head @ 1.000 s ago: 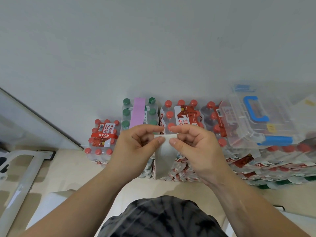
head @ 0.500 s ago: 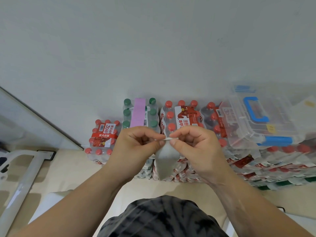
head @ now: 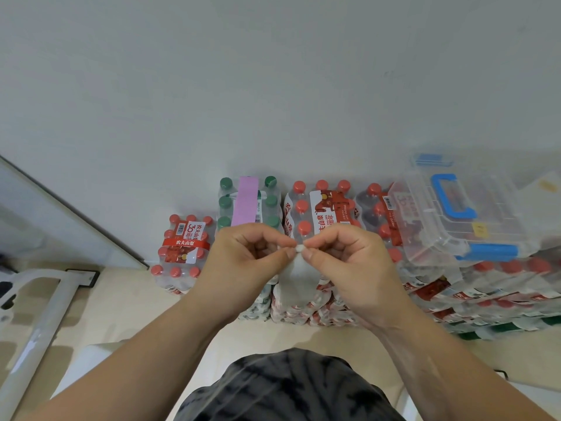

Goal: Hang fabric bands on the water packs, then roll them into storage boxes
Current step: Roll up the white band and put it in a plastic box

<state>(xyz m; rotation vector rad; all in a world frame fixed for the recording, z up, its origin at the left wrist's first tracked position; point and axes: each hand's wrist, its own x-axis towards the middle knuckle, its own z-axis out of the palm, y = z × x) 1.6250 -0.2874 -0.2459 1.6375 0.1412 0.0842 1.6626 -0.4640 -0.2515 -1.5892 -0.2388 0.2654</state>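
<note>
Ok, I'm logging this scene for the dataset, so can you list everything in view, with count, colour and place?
white fabric band: one, pinched at its top end between both hands, hanging down in the centre
purple fabric band: one, lying over the green-capped pack
green-capped water pack: one, against the wall, left of centre
red-capped water packs: several, stacked along the wall; one lower pack sits apart at the left
storage box: one, clear with blue handle and latches, lid shut, on top of the packs at right
white frame: one, on the floor at left
floor: beige
wall: pale grey
left hand: pinching the band
right hand: pinching the band
</note>
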